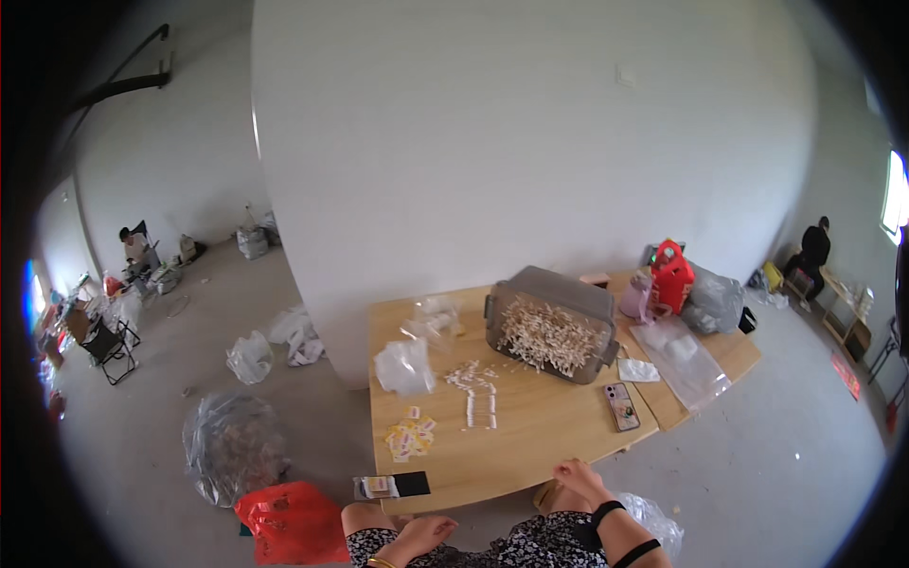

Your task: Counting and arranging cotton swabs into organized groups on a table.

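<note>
While the right hand (578, 478) rests with its grip loosely apart on the bench (530, 445) edge, nearer than the empty, half-curled left hand (421, 535), white sticks (481, 396) lie ahead, long axes mostly crosswise.

Black-and-white floral garment; two black bands on right forearm; gold bangle, left wrist.

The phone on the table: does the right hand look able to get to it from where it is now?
Probably yes. The right hand rests at the table's near edge, and the phone lies face up beyond it with only bare tabletop between them.
</note>
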`<control>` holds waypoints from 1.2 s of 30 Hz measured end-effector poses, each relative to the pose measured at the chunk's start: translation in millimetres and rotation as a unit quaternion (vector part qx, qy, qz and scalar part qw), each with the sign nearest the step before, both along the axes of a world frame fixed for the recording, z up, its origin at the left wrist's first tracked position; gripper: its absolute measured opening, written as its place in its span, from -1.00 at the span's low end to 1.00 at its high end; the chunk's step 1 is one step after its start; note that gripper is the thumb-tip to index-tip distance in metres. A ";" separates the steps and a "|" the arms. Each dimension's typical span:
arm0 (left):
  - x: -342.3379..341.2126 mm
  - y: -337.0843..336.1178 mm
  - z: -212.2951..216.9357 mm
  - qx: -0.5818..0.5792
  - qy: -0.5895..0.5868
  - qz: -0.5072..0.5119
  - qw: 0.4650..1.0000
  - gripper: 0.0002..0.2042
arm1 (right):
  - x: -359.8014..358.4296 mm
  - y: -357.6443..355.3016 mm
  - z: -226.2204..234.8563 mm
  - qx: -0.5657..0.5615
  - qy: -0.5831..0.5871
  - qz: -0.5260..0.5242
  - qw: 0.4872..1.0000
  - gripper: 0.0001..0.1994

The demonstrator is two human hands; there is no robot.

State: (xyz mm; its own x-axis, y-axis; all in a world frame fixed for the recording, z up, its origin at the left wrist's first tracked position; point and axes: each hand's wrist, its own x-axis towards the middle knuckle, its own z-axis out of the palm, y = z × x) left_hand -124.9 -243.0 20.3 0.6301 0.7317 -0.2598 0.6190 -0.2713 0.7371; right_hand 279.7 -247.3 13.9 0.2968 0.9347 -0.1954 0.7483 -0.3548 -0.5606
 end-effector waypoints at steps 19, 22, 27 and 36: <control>75.6 85.4 -2.8 0.033 -0.108 0.084 0.990 -0.82 | -111.6 155.8 -14.4 0.210 -0.055 0.103 0.971 -0.90; 75.3 85.5 -15.9 0.046 -0.116 0.074 0.989 -0.84 | -112.3 165.7 -17.5 0.223 -0.046 0.104 0.968 -0.92; 80.1 83.7 -29.1 0.016 -0.080 0.091 0.993 -0.82 | -99.5 169.9 -26.0 0.227 -0.039 0.109 0.967 -0.94; 83.0 78.5 -22.9 0.102 -0.052 0.097 0.989 -0.85 | -89.3 185.4 -8.1 0.243 -0.025 0.098 0.965 -0.94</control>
